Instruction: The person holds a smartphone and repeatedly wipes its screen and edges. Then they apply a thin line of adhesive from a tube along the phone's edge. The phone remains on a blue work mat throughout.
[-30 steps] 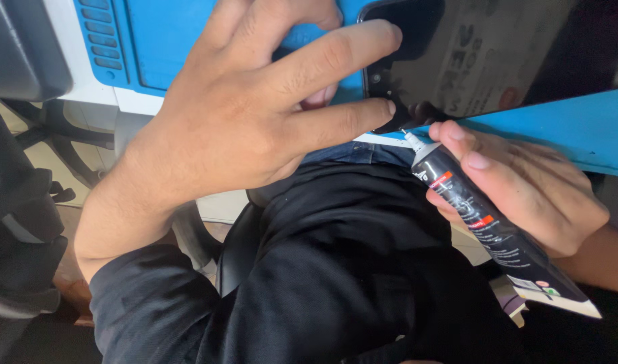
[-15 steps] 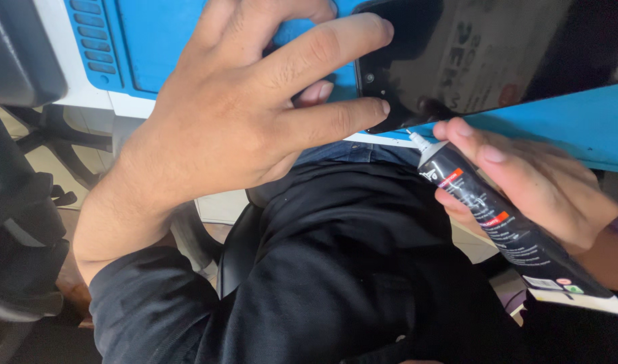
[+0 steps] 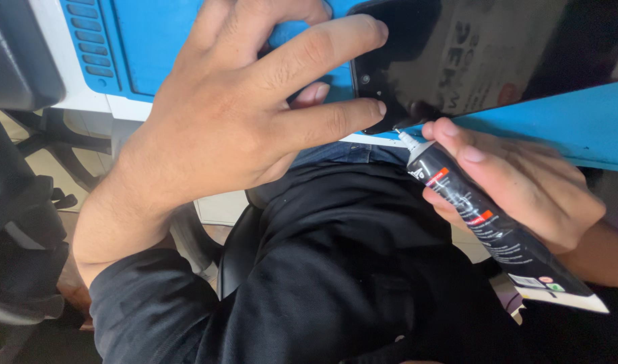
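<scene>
At the counter's [image 3: 578, 135] edge, left hand [image 3: 235, 128] fingers spread, pinning the black phone [image 3: 484, 54]; right hand [image 3: 524, 189] fingers grip a black glue tube [image 3: 484, 222], nozzle touching the phone's corner.

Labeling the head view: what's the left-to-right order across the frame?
Black chair → left hand → phone → right hand holding the black glue tube, nozzle at the phone's lower edge. All over a blue mat.

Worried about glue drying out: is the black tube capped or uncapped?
Uncapped. The black tube in the right hand shows a bare, thin white nozzle, its tip at the dark phone's lower edge.
</scene>
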